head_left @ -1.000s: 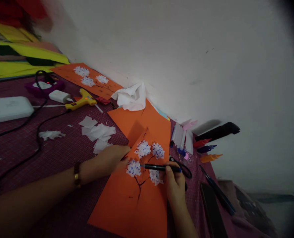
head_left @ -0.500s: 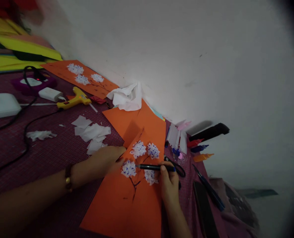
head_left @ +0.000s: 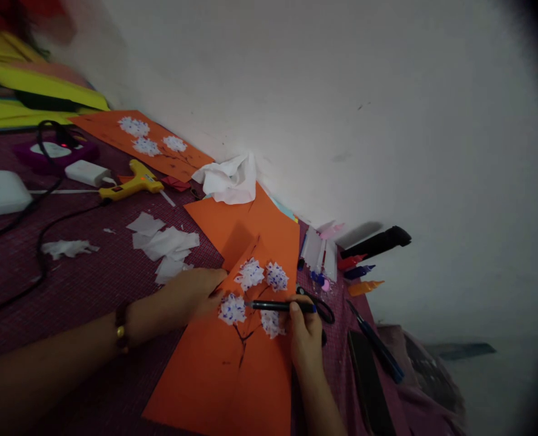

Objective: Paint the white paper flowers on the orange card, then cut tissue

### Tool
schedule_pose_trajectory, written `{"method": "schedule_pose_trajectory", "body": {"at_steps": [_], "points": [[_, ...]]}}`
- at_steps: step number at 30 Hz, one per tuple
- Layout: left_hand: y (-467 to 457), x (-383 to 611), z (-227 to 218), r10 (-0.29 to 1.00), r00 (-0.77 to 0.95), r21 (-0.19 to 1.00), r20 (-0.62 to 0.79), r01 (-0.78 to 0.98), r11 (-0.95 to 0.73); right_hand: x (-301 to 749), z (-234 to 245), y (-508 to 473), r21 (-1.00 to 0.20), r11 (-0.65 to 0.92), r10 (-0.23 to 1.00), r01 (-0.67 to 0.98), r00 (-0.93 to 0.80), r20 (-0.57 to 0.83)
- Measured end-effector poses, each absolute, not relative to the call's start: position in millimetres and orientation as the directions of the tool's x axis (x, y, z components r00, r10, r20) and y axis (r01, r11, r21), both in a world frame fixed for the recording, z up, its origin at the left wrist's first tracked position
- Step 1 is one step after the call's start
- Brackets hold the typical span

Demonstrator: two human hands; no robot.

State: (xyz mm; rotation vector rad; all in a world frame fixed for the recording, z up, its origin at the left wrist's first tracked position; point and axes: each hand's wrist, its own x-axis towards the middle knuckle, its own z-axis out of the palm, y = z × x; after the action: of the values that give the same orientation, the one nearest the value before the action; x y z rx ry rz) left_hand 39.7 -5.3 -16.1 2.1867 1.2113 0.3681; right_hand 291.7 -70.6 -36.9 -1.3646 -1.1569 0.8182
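An orange paper sheet lies before me, with dark drawn branches and several white paper flowers flecked in blue. My right hand is closed round a dark marker pen, held almost level over the sheet. Its tip points left, close to the lower-left flower; whether it touches cannot be made out. At the sheet's left edge, my left hand grips the paper, its fingertips partly hidden and blurred. Beneath the upper part lies another orange sheet.
White paper scraps and a yellow glue gun with its cord lie left. Crumpled white tissue and another flowered sheet rest near the wall. Scissors, coloured tubes and a long black box are right.
The whole scene has shifted slightly left in view. Both hands keep their holds, and the marker pen stays by the same lower-left flower.
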Motion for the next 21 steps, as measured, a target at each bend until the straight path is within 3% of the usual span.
{"method": "schedule_pose_trajectory", "body": {"at_steps": [21], "points": [[-6.9, 39.0, -13.4, 0.838, 0.54, 0.568, -0.074, 0.714, -0.41, 291.3, -37.6, -70.3, -0.988, 0.055, 0.948, 0.145, 0.302, 0.098]]}}
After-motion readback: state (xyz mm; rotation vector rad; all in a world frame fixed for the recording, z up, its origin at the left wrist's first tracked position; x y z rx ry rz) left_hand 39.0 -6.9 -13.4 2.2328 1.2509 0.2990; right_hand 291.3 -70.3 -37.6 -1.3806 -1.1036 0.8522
